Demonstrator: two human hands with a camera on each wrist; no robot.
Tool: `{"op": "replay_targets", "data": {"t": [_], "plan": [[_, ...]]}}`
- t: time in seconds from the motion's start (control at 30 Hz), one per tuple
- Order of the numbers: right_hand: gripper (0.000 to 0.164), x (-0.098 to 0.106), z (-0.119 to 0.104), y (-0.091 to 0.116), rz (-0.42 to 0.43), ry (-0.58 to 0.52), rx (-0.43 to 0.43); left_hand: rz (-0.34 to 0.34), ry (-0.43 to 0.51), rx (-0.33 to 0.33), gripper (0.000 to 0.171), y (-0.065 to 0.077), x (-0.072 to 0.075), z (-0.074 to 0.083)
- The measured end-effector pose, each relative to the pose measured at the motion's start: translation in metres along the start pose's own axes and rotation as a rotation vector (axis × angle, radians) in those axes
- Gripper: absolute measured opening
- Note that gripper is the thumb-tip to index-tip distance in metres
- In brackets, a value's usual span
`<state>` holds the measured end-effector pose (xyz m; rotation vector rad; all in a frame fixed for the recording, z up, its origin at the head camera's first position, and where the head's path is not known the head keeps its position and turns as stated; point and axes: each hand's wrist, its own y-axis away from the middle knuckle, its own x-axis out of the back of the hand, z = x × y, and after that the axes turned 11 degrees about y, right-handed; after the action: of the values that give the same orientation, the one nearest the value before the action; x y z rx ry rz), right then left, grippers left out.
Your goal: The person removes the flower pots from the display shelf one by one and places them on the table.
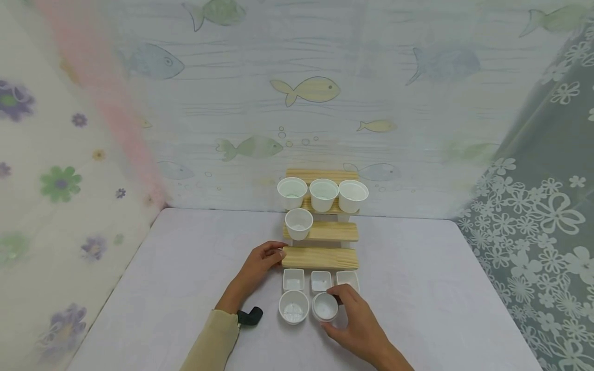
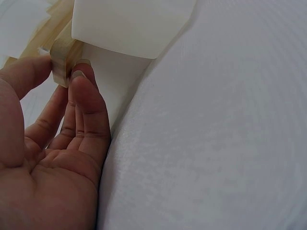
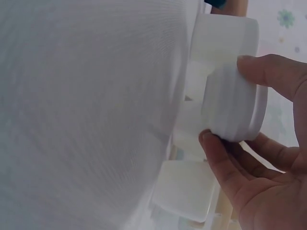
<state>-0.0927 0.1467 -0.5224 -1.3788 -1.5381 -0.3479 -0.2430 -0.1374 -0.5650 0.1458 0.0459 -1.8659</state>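
My right hand [image 1: 359, 324] pinches a small round white cup [image 1: 325, 307] between thumb and fingers. In the right wrist view the cup [image 3: 232, 103] is tilted on its side to the camera, its ribbed wall between the fingertips. Beside it in the head view stands another round white cup [image 1: 294, 307]. My left hand [image 1: 257, 265] grips the left end of the lowest wooden slat [image 1: 320, 257] of a stepped rack. The left wrist view shows thumb and fingers on both sides of the slat's end [image 2: 61, 60].
Three square white cups, among them a middle one [image 1: 321, 281], line up before the rack. One round cup [image 1: 299, 224] is on a middle step [image 1: 336, 232]; three more, including a centre one [image 1: 323, 195], are higher up. White cloth [image 1: 185, 257] covers the table.
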Motion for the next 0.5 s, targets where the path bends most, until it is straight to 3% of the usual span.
{"op": "replay_targets", "data": {"t": [0.23, 0.5], "plan": [[0.069, -0.0007, 0.0008, 0.0013, -0.010, 0.015, 0.029, 0.003, 0.004, -0.004, 0.034, 0.0002, -0.0010, 0.0003], [0.067, -0.0003, -0.0002, 0.0016, -0.082, 0.011, -0.024, 0.004, 0.001, -0.002, 0.035, 0.0001, -0.0007, -0.0008]]}}
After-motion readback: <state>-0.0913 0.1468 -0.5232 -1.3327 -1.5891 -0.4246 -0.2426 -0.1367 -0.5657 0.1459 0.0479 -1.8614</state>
